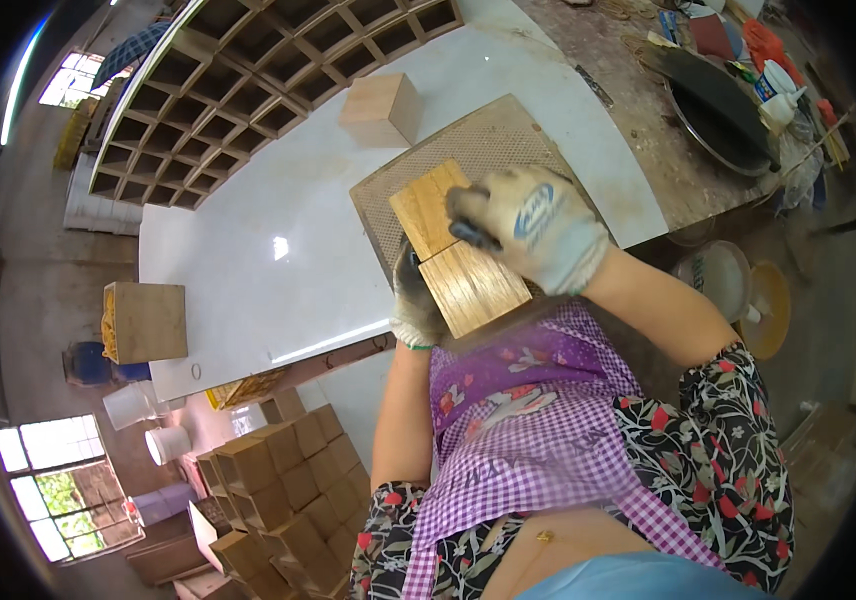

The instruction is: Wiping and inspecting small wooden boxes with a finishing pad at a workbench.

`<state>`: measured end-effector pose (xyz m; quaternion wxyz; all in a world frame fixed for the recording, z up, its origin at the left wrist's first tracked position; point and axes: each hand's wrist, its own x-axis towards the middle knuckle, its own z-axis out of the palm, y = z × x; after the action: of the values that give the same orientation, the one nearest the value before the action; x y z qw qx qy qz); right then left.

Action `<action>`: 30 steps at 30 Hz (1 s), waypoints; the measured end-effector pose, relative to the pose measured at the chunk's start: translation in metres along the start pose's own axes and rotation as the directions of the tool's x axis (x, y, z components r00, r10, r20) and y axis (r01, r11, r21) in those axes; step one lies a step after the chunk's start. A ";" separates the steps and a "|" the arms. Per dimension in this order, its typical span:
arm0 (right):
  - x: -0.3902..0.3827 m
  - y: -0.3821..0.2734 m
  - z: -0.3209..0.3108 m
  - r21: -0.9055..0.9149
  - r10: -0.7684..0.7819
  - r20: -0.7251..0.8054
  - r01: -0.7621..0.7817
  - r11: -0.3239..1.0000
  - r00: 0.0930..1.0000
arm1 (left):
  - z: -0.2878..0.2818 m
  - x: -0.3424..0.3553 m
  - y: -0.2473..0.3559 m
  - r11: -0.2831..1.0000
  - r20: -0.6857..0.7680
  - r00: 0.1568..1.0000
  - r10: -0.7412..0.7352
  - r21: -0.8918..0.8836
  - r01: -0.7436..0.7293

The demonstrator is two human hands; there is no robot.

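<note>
A small wooden box with a grained, glossy face is tilted over a brown textured board on the table. A dark seam separates that face from its lighter upper panel. My left hand, in a white glove with dark fingers, grips the box from its left side, with most fingers hidden behind it. My right hand, gloved with black-coated fingertips, is closed against the right edge of the upper panel. It is slightly blurred, and anything pinched in its fingers is hidden.
A plain wooden block stands beyond the board. Rows of open wooden boxes line the white table's far left. Another wooden box sits at its left edge. Stacked boxes stand below left. A black basin lies among clutter at right.
</note>
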<state>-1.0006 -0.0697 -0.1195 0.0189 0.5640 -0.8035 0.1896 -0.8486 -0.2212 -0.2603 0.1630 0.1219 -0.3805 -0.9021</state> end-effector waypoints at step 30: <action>0.090 0.033 0.010 0.375 0.212 -0.153 -0.142 0.916 0.965 | 0.102 0.012 0.164 -0.742 0.245 0.957 -0.152 0.611 -0.275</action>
<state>-1.0616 -0.1446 -0.1161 -0.0253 0.4616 -0.7975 0.3877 -0.8615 -0.2675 -0.0726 -0.0202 0.0550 -0.9972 0.0475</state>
